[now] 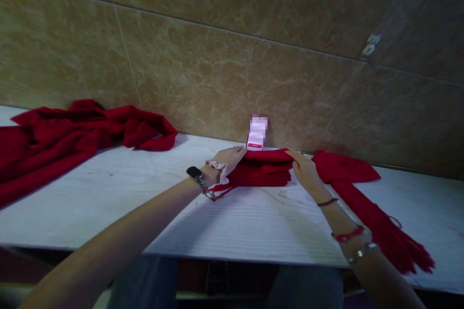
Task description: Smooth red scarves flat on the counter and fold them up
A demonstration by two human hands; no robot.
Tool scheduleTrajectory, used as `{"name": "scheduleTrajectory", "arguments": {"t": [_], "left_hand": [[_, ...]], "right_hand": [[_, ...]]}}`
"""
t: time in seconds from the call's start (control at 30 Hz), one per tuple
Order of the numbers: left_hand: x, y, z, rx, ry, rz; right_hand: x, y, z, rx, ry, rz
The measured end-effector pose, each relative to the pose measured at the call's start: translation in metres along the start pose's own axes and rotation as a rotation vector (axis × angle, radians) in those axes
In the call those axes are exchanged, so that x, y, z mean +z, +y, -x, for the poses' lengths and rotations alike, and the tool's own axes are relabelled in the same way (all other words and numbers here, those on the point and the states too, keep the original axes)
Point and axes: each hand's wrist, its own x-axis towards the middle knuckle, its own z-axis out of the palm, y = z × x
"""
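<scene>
A folded red scarf [263,169] lies in layers on the white table, close to the wall. My left hand [231,156] grips its left end, fingers at the far corner. At the opposite end my right hand [303,169] pinches the top far corner between thumb and fingers. The scarf's stacked edges face me and its upper layer is slightly raised. Just behind it a phone [256,133] with a lit screen leans against the wall.
A loose heap of red cloth [90,128] covers the table's left side. To the right lies another red scarf [353,193], its fringe toward the front edge. The white table [232,227] meets a brown marbled wall [203,67] with a white fixture [371,44].
</scene>
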Motion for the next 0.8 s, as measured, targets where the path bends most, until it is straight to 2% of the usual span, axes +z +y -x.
{"name": "scheduleTrajectory", "arguments": {"t": [0.1,0.17,0.23,0.33,0.43,0.53,0.63,0.8], "left_hand": [[-0.031,-0.028,0.006,-0.075,-0.021,-0.063],[-0.048,-0.057,0.021,-0.122,0.008,-0.084],[-0.055,-0.094,0.044,-0.16,0.035,-0.098],[-0.046,-0.153,0.089,-0.181,-0.02,-0.13],[-0.025,-0.193,0.13,-0.156,-0.143,-0.101],[-0.007,-0.202,0.152,-0.202,-0.14,-0.03],[0.0,-0.191,0.155,-0.312,-0.15,0.003],[0.001,-0.175,0.155,-0.199,-0.253,-0.103]], "right_hand": [[-0.003,-0.029,-0.03,-0.04,0.068,-0.087],[0.001,-0.053,-0.048,-0.083,0.048,-0.166],[0.011,-0.078,-0.058,-0.156,-0.054,-0.273],[0.032,-0.105,-0.055,-0.305,-0.331,-0.346],[0.051,-0.115,-0.04,-0.363,-0.581,-0.232],[0.06,-0.112,-0.027,-0.363,-0.659,-0.098],[0.059,-0.108,-0.023,-0.377,-0.662,-0.063],[0.055,-0.124,-0.042,-0.377,-0.613,-0.081]]}}
